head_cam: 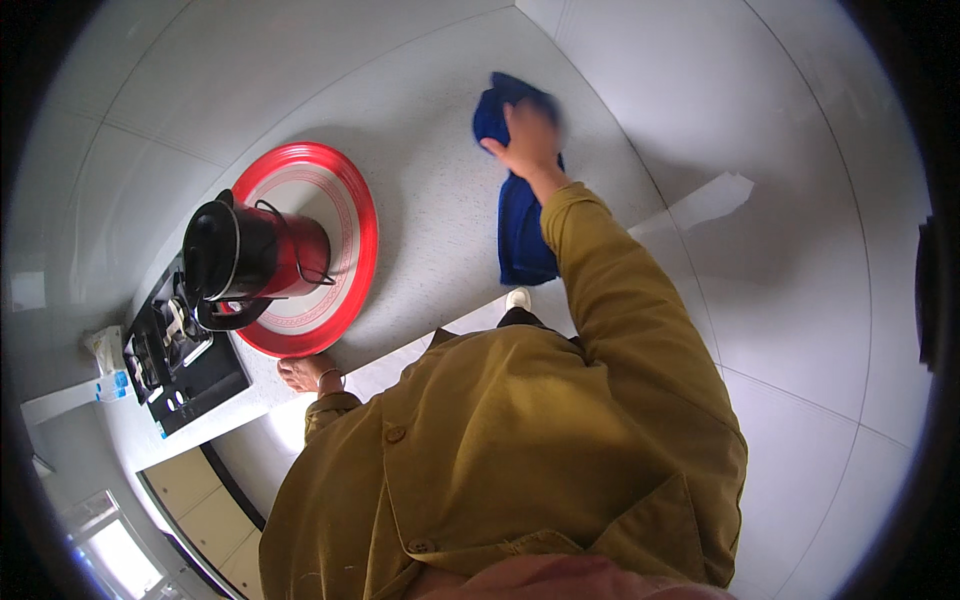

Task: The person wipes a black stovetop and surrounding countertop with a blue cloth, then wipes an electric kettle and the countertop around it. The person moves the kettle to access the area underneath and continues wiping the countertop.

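Note:
A blue cloth [527,232] lies on the pale speckled countertop [427,187], one end reaching down to its front edge. My right hand [529,140] presses on the cloth's upper part, thumb apart; its fingertips are blurred, so a grip cannot be made out. My left hand [304,373] rests at the counter's front edge, just below a round tray with a red rim [365,232]; how its fingers close is unclear. On the tray stands a red and black electric kettle [300,255] with a dark cord looped against its side.
A black gas hob [195,382] is set in the counter at the left, beyond the tray. Pale tiled walls [780,300] bound the counter behind and at the right. Bottles with blue parts [112,385] stand near the hob. A white shoe [518,299] shows below the counter edge.

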Action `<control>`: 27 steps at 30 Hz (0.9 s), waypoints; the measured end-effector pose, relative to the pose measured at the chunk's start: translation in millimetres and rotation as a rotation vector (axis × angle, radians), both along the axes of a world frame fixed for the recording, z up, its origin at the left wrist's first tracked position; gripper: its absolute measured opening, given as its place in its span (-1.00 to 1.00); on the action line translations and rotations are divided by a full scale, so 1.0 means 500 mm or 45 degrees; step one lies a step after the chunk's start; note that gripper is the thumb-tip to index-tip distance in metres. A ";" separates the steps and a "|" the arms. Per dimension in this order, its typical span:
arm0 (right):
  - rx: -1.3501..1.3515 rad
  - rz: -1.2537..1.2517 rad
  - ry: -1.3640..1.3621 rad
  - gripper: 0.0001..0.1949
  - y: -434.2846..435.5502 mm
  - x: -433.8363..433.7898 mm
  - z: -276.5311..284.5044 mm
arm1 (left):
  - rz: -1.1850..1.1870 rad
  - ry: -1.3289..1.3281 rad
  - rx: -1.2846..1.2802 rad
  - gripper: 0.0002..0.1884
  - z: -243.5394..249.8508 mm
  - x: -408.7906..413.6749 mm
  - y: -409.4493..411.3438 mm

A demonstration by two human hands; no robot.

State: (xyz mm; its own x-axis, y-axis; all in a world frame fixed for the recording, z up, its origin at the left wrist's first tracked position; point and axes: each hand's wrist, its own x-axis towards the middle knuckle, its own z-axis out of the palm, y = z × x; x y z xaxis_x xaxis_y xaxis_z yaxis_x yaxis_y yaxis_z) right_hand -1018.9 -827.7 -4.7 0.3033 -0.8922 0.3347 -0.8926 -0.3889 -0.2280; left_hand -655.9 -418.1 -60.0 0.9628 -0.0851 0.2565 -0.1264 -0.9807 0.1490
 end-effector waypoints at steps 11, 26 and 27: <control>0.200 -0.549 0.338 -0.36 0.124 -0.312 0.043 | 0.068 0.113 -0.014 -0.60 0.025 -0.008 -0.019; 1.719 -0.543 -0.911 -0.58 0.556 -0.490 -0.165 | 0.054 0.147 -0.166 -0.48 0.039 -0.013 -0.003; 1.914 -0.683 -1.705 -0.57 0.591 -0.495 -0.160 | 0.038 0.132 -0.139 -0.49 0.021 -0.012 -0.004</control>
